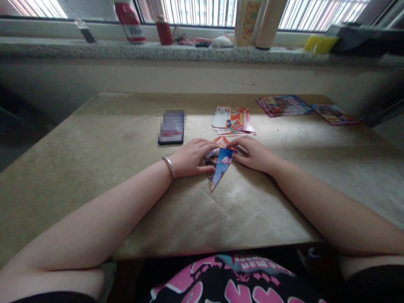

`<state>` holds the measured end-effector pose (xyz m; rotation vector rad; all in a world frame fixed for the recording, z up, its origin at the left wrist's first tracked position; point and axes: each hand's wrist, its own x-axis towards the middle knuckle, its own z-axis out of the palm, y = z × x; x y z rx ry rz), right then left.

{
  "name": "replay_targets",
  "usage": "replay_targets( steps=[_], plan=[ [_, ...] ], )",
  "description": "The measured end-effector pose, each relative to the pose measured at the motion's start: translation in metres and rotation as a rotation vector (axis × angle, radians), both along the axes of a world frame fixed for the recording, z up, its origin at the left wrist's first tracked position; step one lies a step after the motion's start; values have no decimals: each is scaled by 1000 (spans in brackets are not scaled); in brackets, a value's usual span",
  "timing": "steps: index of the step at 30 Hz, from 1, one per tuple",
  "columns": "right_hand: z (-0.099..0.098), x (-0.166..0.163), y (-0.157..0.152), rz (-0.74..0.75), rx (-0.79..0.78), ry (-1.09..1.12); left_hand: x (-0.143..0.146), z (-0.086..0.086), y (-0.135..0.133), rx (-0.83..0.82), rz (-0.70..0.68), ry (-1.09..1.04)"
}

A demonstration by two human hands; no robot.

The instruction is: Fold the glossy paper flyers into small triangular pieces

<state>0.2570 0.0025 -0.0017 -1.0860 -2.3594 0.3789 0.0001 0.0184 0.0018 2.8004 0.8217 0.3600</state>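
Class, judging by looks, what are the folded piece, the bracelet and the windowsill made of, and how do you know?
Folded piece: printed paper or thin card, perhaps lightly glossy; crisp straight edges, bright print.
Bracelet: probably metal, polished; silvery highlights.
Windowsill: stone or imitation stone; grey speckles, finish unclear.

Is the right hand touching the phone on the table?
Apart. The head view shows tabletop and the left hand between the right hand and the phone; the right hand is by the folded paper.

Paper (223, 161) on table (176, 223), phone (172, 127) left, cards (234, 120) behind, windowsill (189, 51) beyond
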Motion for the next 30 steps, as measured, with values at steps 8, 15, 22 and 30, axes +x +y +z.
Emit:
replay_targets(
  steps=[8,15,22,30],
  plan=[
    [0,-4,-4,-24,-117,185,0,-2,-2,17,61,-20],
    [5,1,-3,-175,-154,283,0,-1,-2,15,67,6],
    [8,4,-2,-170,-105,5,-2,-2,-1,9,62,21],
    [5,8,1,22,86,-246,-1,-2,0,-23,64,1]
  ],
)
